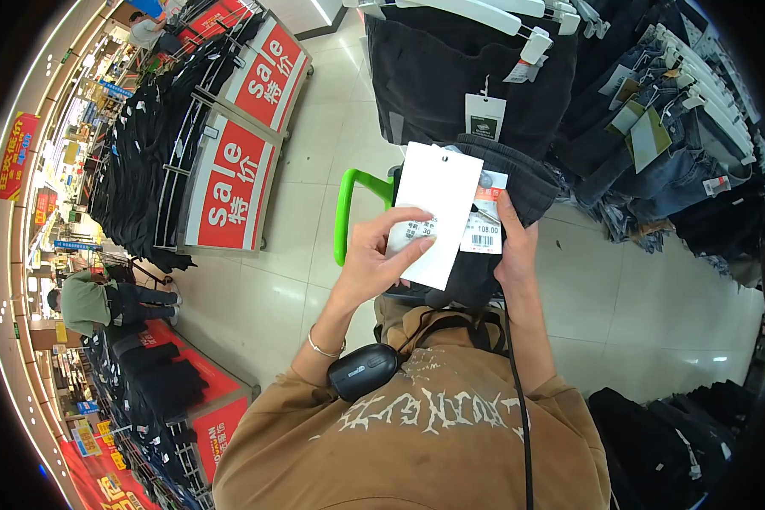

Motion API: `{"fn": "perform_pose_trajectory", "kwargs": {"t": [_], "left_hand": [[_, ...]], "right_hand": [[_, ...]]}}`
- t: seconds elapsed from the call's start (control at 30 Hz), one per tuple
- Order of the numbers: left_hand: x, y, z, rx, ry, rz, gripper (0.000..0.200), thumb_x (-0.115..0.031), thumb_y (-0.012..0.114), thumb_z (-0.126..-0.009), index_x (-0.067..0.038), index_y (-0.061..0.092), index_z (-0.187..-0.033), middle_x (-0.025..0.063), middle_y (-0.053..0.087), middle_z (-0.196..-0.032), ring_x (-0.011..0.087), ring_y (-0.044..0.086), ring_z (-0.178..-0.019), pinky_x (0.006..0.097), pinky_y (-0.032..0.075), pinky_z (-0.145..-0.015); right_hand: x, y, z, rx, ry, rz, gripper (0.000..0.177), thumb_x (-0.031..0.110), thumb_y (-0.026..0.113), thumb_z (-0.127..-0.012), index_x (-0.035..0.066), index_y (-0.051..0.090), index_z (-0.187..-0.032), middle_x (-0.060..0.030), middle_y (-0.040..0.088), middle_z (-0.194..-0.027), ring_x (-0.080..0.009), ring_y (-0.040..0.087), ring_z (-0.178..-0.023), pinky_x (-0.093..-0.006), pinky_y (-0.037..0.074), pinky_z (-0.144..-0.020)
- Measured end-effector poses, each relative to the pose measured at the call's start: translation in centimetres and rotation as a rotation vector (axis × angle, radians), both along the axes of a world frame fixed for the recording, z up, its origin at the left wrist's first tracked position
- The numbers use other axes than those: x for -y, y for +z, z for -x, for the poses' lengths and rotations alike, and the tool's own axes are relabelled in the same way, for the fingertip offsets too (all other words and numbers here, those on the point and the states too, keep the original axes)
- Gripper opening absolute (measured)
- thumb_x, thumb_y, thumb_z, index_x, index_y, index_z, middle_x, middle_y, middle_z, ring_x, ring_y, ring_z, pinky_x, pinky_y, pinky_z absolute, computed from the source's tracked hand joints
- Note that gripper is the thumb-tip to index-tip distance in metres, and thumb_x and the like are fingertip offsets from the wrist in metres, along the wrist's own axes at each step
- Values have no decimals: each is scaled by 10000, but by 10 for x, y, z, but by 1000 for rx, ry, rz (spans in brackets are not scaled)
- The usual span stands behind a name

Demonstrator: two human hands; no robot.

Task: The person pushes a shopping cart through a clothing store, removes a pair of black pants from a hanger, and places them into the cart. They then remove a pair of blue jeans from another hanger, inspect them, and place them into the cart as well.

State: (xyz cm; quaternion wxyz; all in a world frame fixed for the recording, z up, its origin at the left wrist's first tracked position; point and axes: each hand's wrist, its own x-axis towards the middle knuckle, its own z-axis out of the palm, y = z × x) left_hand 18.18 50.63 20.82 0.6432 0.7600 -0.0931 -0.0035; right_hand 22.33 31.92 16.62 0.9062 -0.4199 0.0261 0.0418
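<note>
My left hand [381, 257] pinches a large white hang tag [444, 183] between thumb and fingers, with small print showing near the fingertips. My right hand [517, 246] grips a pair of folded dark trousers [518, 174] with a ribbed waistband, its thumb beside a smaller price label [483, 240] that reads 108.00 and carries a barcode. Both tags lie over the trousers in front of my body. The fingers of my right hand are partly hidden behind the cloth.
A green handle [342, 217] stands left of the trousers. Ahead hang black garments [467, 64] on white hangers, with jeans [646, 161] to the right. Sale racks [229, 183] line the left, where a person in a green top [89, 303] stands. Dark clothes [654, 442] lie lower right.
</note>
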Motion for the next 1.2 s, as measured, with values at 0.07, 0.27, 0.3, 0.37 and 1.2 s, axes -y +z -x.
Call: {"fn": "perform_pose_trajectory", "kwargs": {"t": [0.07, 0.27, 0.3, 0.37, 1.2], "left_hand": [[-6, -4, -4, 104, -72, -139, 706, -74, 738, -702, -14, 359, -1295, 110, 632, -954, 154, 623, -765, 244, 478, -592], [4, 18, -5, 277, -171, -357, 944, -173, 829, -535, -45, 343, -1334, 158, 511, -1110, 294, 507, -975, 362, 416, -835], [3, 18, -5, 253, -163, -384, 951, -176, 827, -537, -52, 336, -1342, 162, 484, -1106, 303, 498, -977, 360, 418, -829], [3, 19, -4, 227, -157, -412, 958, -180, 825, -538, -58, 330, -1350, 166, 458, -1102, 312, 489, -979, 358, 419, -823], [-4, -2, 2, 283, 113, -202, 332, -18, 469, -880, 44, 509, -1203, 145, 651, -942, 129, 606, -713, 217, 464, -663]], "right_hand": [[2, 0, -2, 32, -26, 26, 330, 191, 508, -916, 8, 462, -1187, -113, 590, -1074, -166, 620, -920, -287, 530, -757], [5, 3, -3, 6, -12, -12, 291, 160, 537, -902, 26, 508, -1158, -73, 600, -1069, -134, 595, -936, -267, 488, -789], [6, 3, -3, 6, -14, -13, 291, 160, 537, -902, 26, 508, -1158, -73, 600, -1069, -134, 595, -936, -267, 488, -789], [6, 2, -3, 21, -19, -14, 287, 155, 537, -901, 28, 509, -1157, -72, 604, -1060, -136, 600, -927, -263, 490, -784], [1, -4, 2, 37, -1, 68, 321, 189, 536, -898, 2, 498, -1157, -107, 618, -1005, -173, 638, -853, -297, 533, -734]]}}
